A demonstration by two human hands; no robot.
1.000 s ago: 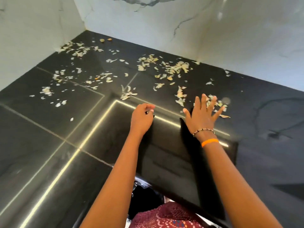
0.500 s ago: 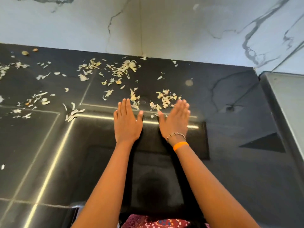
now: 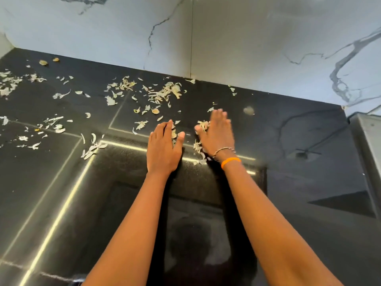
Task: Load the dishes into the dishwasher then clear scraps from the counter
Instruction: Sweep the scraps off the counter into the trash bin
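Glossy black stone counter, veined marble wall, papery scraps.

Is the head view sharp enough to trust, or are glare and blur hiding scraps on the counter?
Head view: the right hand is motion-blurred, the left hand sharper; bright light strips reflect off the glossy black counter, with the person's dark reflection near the bottom; the pale scraps stay clearly visible.

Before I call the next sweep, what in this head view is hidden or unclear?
- Scraps under the left hand and right hand: covered by the palms.
- Right hand's fingertips: motion-blurred.
- Scraps at the left edge: cut off.
- Dishwasher: out of frame.
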